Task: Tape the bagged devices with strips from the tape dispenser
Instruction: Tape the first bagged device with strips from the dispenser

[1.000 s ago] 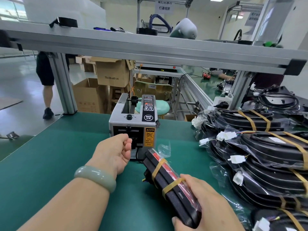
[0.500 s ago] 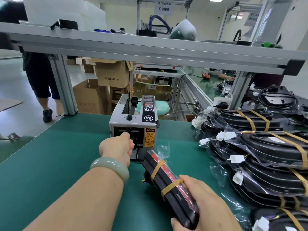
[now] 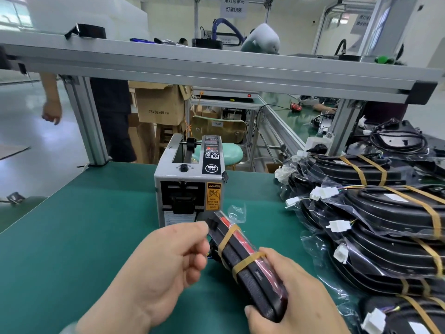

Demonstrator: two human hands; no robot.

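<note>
While right hand [image 3: 292, 292] grips bagged device [image 3: 250, 268], left hand [image 3: 166, 263] pinches.

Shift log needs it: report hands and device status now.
Left hand pinching a dark strip at the bagged device. Right hand gripping it. Tape dispenser unobstructed.

One tape dispenser [image 3: 190, 182], two hands, one stool [image 3: 222, 153]

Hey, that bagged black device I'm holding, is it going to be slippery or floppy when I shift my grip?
Probably stiff: the bagged device juts out straight from the right hand without sagging. Its glossy plastic bag may slip, though the tan tape bands cinch it tight.
</note>
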